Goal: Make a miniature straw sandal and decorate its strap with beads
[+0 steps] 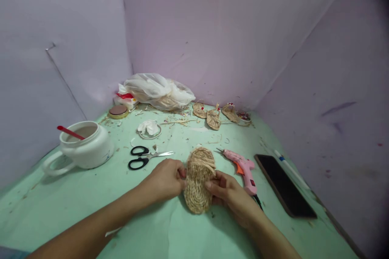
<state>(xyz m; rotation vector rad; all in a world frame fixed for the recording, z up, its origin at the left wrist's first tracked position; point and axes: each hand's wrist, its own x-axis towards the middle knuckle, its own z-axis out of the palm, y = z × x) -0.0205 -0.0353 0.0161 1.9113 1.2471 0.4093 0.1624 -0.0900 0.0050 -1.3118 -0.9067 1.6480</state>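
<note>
A small woven straw slipper [198, 180] lies on the green table cover [91, 210] in front of me. My left hand [165, 178] pinches its left edge with closed fingers. My right hand [226, 192] grips its right edge, fingers curled under the strap. Both hands hold the slipper just above or on the table; I cannot tell which.
A pink glue gun [243, 168] and a dark phone [284, 186] lie to the right, with a pen [290, 168] beyond. Black scissors [146, 158] and a white pot with a red stick [83, 145] sit left. More straw slippers [214, 115] and a plastic bag [158, 89] are at the back.
</note>
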